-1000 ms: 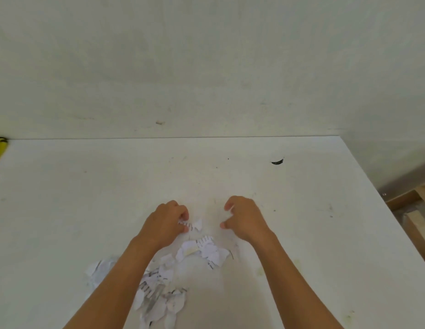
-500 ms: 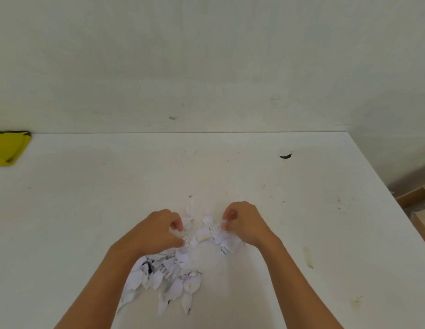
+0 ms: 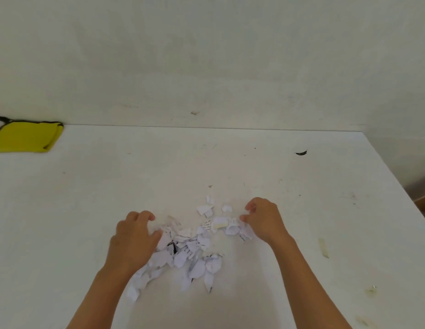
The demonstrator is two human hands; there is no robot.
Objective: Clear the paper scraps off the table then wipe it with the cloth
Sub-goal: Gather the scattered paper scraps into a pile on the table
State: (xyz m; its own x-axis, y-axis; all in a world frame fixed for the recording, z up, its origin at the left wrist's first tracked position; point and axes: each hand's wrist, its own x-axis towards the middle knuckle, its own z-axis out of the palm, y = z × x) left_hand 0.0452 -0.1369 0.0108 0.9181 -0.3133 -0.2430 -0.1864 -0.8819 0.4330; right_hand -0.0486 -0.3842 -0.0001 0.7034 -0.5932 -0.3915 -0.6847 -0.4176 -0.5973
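A heap of torn white paper scraps (image 3: 187, 252) with printed text lies on the white table (image 3: 64, 210), between my two hands. My left hand (image 3: 133, 236) rests palm down on the heap's left side, fingers curled over the scraps. My right hand (image 3: 263, 219) is at the heap's right end, fingers bent and touching the outermost scraps (image 3: 233, 227). A few loose scraps (image 3: 206, 207) lie just beyond the heap. The yellow cloth (image 3: 23, 137) with dark edging lies folded at the table's far left, against the wall.
A small dark scrap (image 3: 301, 152) lies at the far right of the table. Faint stains mark the right side (image 3: 323, 248). The wall (image 3: 206, 67) stands along the table's back edge; the right edge (image 3: 401, 191) drops to the floor.
Both hands have dragged the scraps toward me into one heap. The view has shifted, so more of the yellow cloth shows at the left.
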